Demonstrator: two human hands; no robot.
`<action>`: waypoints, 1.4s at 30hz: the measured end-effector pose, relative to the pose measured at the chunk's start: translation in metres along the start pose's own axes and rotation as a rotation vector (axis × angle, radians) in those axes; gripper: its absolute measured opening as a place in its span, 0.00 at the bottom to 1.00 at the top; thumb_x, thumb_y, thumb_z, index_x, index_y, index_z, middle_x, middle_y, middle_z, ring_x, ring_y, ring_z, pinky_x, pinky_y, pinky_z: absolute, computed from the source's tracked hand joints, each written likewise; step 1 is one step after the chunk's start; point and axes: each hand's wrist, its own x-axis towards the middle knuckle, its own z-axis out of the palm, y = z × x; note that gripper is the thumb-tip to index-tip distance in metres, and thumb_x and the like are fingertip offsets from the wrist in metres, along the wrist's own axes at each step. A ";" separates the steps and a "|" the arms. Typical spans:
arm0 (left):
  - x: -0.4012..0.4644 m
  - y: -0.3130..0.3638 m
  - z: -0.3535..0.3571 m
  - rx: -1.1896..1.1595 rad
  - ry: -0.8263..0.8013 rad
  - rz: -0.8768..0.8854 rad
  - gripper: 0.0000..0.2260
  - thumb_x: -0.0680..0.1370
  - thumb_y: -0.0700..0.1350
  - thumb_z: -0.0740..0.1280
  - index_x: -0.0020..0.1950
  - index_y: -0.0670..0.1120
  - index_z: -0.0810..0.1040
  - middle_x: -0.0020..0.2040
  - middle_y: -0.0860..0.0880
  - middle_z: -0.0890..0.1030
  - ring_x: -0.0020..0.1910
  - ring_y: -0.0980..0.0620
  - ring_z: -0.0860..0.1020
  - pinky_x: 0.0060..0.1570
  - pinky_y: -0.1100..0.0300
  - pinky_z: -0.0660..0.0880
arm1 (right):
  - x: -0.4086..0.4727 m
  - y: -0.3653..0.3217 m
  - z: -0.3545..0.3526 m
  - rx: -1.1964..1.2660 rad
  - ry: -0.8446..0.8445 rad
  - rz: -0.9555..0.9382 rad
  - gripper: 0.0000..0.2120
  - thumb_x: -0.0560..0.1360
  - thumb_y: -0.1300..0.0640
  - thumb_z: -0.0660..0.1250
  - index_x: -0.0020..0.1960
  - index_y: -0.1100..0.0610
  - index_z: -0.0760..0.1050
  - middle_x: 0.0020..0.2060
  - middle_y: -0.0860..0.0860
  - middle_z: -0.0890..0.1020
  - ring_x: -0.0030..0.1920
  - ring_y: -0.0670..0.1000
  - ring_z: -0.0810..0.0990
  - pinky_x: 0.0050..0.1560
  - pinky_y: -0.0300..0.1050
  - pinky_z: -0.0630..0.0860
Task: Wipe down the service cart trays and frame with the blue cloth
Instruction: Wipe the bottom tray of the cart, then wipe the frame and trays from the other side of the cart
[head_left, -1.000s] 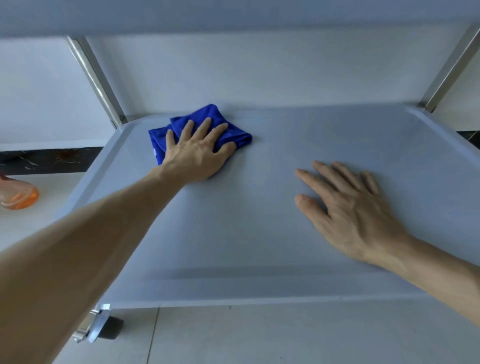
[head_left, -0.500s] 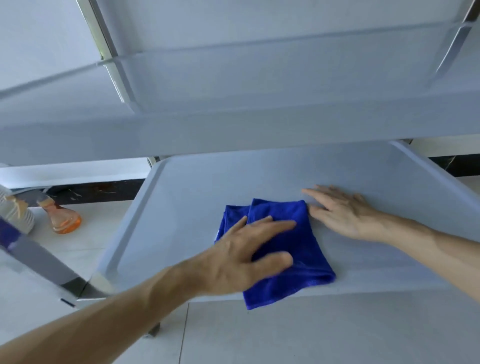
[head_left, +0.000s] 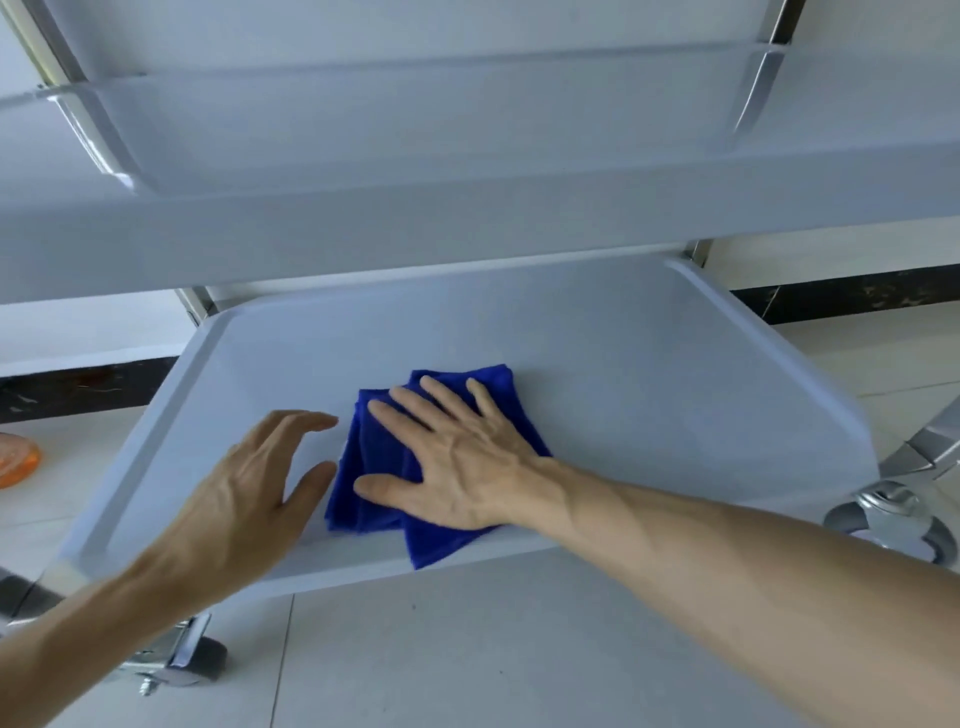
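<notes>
Blue cloth (head_left: 374, 467) under flat, spread right hand (head_left: 462, 467) on bottom tray (head_left: 675, 395); left hand (head_left: 244, 499) open, empty, just beside.

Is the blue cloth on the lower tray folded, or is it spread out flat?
Folded. The blue cloth shows overlapping layers and a compact shape on the lower tray, under the flat right hand.

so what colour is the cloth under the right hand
Deep blue, plain with no pattern. The cloth shows best in the head view, on the lower tray.
</notes>
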 end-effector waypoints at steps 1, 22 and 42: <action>0.001 0.005 0.002 0.005 0.001 0.048 0.16 0.81 0.48 0.65 0.68 0.47 0.75 0.63 0.50 0.78 0.51 0.51 0.77 0.52 0.59 0.70 | 0.000 0.011 -0.003 -0.003 0.007 0.027 0.40 0.77 0.26 0.46 0.82 0.46 0.42 0.82 0.46 0.44 0.81 0.50 0.39 0.78 0.62 0.37; -0.001 0.035 0.024 0.262 0.000 0.347 0.18 0.82 0.51 0.54 0.63 0.45 0.77 0.60 0.51 0.78 0.59 0.49 0.79 0.61 0.60 0.68 | -0.141 0.161 -0.029 -0.074 0.009 0.609 0.58 0.58 0.16 0.26 0.81 0.44 0.40 0.82 0.46 0.41 0.81 0.51 0.39 0.79 0.60 0.42; 0.062 0.329 -0.054 0.174 0.166 1.262 0.12 0.79 0.45 0.63 0.61 0.47 0.78 0.57 0.49 0.80 0.59 0.45 0.79 0.61 0.51 0.73 | -0.285 0.135 -0.040 1.480 0.738 0.672 0.13 0.76 0.53 0.73 0.59 0.56 0.82 0.53 0.57 0.86 0.57 0.60 0.84 0.56 0.48 0.77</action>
